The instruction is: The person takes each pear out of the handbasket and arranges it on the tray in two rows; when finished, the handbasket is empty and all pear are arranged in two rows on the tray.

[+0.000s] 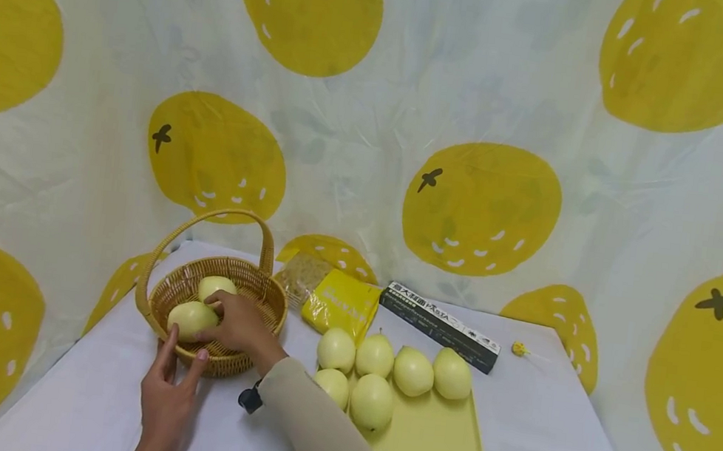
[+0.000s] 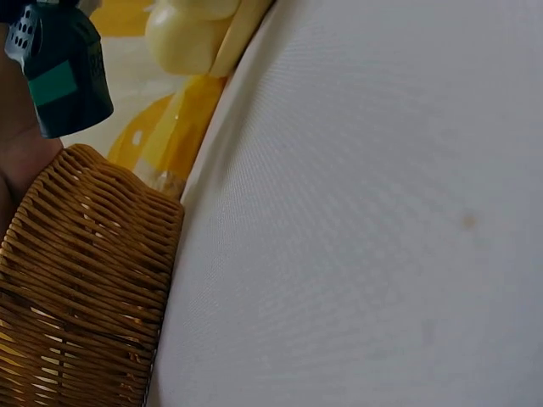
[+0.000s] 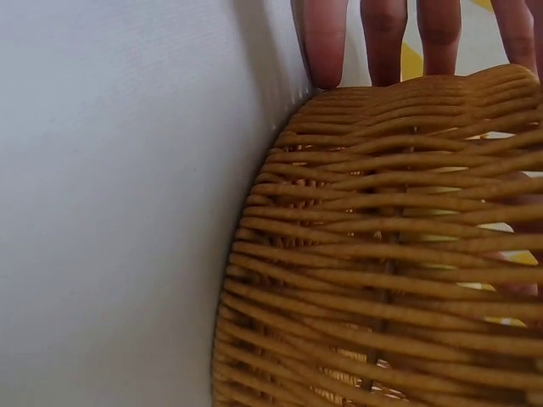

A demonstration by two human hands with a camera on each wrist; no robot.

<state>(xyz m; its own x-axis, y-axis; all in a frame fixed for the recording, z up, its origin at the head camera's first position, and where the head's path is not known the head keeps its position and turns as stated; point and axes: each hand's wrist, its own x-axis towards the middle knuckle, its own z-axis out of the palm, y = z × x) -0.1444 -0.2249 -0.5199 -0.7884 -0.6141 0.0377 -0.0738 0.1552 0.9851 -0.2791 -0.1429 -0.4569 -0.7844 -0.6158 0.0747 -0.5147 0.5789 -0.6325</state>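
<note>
One beige sleeve (image 1: 328,430), foremost. One right hand (image 1: 242,323), thumb and fingers curled about the front pear (image 1: 188,320), inside a wicker basket (image 1: 230,367); second pear (image 1: 215,286) behind. One left hand (image 1: 171,391), fingers extended, against the basket's near side.

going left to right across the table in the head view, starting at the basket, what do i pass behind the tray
Wicker basket → yellow packet → dark pasta box → small yellow object.
</note>
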